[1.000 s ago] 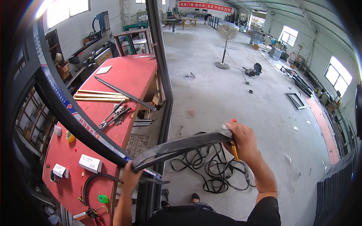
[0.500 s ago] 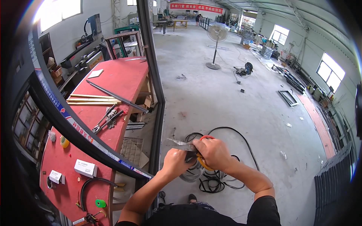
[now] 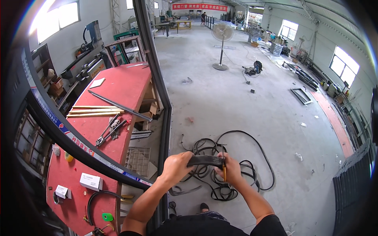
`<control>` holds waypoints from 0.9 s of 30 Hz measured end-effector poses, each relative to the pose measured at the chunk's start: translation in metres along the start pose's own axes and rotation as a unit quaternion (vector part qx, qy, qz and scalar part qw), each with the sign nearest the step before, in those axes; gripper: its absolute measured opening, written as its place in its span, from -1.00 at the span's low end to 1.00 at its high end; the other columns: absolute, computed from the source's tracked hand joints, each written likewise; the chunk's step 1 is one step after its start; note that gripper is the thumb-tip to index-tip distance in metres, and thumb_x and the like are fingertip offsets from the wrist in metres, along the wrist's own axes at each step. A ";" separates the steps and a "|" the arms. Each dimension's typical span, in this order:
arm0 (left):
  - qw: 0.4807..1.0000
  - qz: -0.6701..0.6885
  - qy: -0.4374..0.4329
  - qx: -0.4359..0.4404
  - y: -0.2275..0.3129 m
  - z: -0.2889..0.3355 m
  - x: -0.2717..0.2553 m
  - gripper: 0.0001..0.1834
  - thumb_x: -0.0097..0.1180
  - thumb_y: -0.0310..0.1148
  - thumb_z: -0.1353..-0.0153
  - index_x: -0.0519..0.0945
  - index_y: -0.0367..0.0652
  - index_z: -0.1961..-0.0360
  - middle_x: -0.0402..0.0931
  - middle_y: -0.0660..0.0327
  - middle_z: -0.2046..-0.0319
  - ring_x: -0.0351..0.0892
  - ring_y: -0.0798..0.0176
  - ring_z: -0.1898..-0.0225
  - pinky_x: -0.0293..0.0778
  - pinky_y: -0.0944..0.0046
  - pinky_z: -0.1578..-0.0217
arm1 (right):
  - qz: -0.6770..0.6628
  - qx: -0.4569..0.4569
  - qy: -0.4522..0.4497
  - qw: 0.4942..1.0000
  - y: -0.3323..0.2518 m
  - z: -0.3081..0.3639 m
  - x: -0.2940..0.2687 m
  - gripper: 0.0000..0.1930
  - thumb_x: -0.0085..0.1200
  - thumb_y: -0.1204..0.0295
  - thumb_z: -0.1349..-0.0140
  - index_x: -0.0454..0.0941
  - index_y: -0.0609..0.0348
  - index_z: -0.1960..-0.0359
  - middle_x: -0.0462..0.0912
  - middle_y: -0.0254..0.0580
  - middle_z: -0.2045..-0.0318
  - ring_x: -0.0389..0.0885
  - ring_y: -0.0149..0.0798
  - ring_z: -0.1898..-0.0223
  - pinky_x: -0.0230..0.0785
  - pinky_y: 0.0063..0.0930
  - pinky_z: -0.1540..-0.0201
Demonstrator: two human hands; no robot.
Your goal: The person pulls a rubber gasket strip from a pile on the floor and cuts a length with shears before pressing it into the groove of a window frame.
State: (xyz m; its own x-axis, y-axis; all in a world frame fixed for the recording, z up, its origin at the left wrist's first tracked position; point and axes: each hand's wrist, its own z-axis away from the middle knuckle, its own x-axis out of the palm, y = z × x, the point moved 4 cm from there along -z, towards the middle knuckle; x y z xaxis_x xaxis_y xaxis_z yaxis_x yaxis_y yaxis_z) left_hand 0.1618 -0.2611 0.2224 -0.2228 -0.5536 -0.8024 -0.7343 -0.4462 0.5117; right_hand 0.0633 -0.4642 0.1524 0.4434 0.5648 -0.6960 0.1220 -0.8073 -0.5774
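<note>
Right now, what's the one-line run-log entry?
left hand: grips black rubber strip | right hand: strip end, yellow-handled tool | below: strip coils on floor

A short length of black rubber strip [image 3: 205, 160] spans the gap between two bare hands, gripped at one end by the left hand [image 3: 178, 167] and at the other by the right hand [image 3: 230, 170]. The strip runs roughly level, bowing slightly upward in the middle, its matte surface flat and flexible. A slim yellow-handled tool [image 3: 224, 172] stands nearly upright in the right hand, its upper end meeting the strip's right end.
</note>
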 end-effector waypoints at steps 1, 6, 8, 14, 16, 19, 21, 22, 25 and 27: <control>1.000 0.000 0.004 0.004 -0.001 0.003 -0.002 -0.68 0.33 -0.39 0.07 0.53 -0.15 0.26 0.58 0.09 0.40 0.60 -0.06 0.34 0.50 0.07 0.33 | 0.000 0.012 -0.014 1.000 0.006 0.005 0.000 -0.42 0.32 0.39 0.07 0.32 0.02 -0.02 0.59 -0.17 0.30 0.61 0.03 0.29 0.46 -0.20 0.27; 0.999 -0.023 0.021 0.011 -0.016 0.020 -0.011 -0.67 0.34 -0.41 0.12 0.54 -0.15 0.29 0.55 0.08 0.43 0.59 -0.07 0.35 0.49 0.07 0.35 | 0.011 -0.045 -0.066 0.997 -0.005 0.006 0.004 -0.43 0.30 0.33 0.01 0.31 0.09 -0.04 0.57 -0.10 0.25 0.58 0.07 0.22 0.45 -0.18 0.21; 0.999 -0.031 0.037 -0.010 -0.022 0.028 -0.017 -0.66 0.34 -0.41 0.14 0.55 -0.14 0.28 0.53 0.07 0.44 0.58 -0.08 0.35 0.48 0.06 0.34 | 0.002 -0.088 -0.054 0.995 -0.011 -0.001 0.008 -0.45 0.27 0.35 0.00 0.29 0.03 -0.03 0.55 -0.08 0.23 0.57 0.08 0.20 0.43 -0.17 0.18; 0.997 -0.044 0.029 -0.050 -0.043 0.051 -0.019 -0.64 0.33 -0.43 0.13 0.57 -0.16 0.23 0.58 0.07 0.39 0.59 -0.07 0.33 0.49 0.08 0.32 | -0.039 -0.064 -0.123 0.990 -0.004 -0.002 0.035 -0.46 0.29 0.37 0.02 0.31 0.05 -0.01 0.57 -0.10 0.27 0.58 0.07 0.23 0.44 -0.18 0.22; 0.996 -0.046 0.033 -0.066 -0.055 0.062 -0.016 -0.62 0.33 -0.44 0.12 0.57 -0.16 0.20 0.59 0.08 0.37 0.59 -0.06 0.32 0.49 0.09 0.31 | -0.058 -0.047 -0.141 0.987 0.002 0.000 0.047 -0.46 0.31 0.37 0.05 0.34 0.07 0.01 0.60 -0.12 0.28 0.59 0.07 0.26 0.46 -0.19 0.23; 0.993 -0.042 0.008 -0.107 -0.065 0.077 -0.012 -0.62 0.33 -0.44 0.13 0.57 -0.17 0.20 0.60 0.06 0.35 0.60 -0.06 0.31 0.50 0.09 0.29 | -0.057 -0.042 -0.177 0.982 0.006 0.004 0.060 -0.45 0.30 0.39 0.05 0.34 0.07 0.00 0.60 -0.12 0.27 0.59 0.08 0.26 0.46 -0.20 0.23; 0.994 -0.049 0.012 -0.098 -0.069 0.084 -0.011 -0.61 0.34 -0.44 0.14 0.57 -0.19 0.20 0.60 0.06 0.33 0.60 -0.06 0.29 0.50 0.10 0.27 | -0.070 -0.046 -0.170 0.982 0.007 0.010 0.069 -0.44 0.30 0.44 0.06 0.31 0.07 -0.01 0.59 -0.10 0.29 0.58 0.09 0.26 0.45 -0.20 0.24; 0.994 -0.051 0.013 -0.094 -0.071 0.086 -0.011 -0.61 0.34 -0.44 0.14 0.57 -0.19 0.20 0.60 0.06 0.33 0.60 -0.06 0.28 0.50 0.10 0.27 | -0.078 -0.049 -0.164 0.982 0.008 0.013 0.073 -0.44 0.29 0.46 0.06 0.30 0.06 -0.01 0.59 -0.09 0.30 0.58 0.10 0.26 0.45 -0.19 0.25; 0.994 -0.041 0.008 -0.096 -0.072 0.089 -0.008 -0.62 0.35 -0.44 0.14 0.54 -0.19 0.23 0.59 0.04 0.34 0.59 -0.07 0.28 0.49 0.08 0.28 | -0.092 -0.045 -0.176 0.979 0.012 0.023 0.082 -0.41 0.27 0.43 0.01 0.28 0.09 -0.07 0.59 -0.03 0.31 0.58 0.15 0.28 0.44 -0.12 0.28; 0.993 -0.040 -0.007 -0.107 -0.074 0.091 -0.003 -0.62 0.35 -0.44 0.13 0.52 -0.19 0.23 0.58 0.03 0.35 0.59 -0.08 0.29 0.48 0.07 0.28 | -0.074 -0.025 -0.199 0.977 0.015 0.026 0.082 -0.44 0.23 0.41 -0.04 0.27 0.11 -0.09 0.59 0.00 0.35 0.58 0.18 0.31 0.43 -0.07 0.32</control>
State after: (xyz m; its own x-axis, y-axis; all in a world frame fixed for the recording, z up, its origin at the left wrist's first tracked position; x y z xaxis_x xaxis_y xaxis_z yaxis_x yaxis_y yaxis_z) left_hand 0.1589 -0.1621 0.1592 -0.1793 -0.5001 -0.8472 -0.5970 -0.6292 0.4977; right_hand 0.0784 -0.4256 0.0750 0.0389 0.6890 -0.7237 0.2065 -0.7142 -0.6688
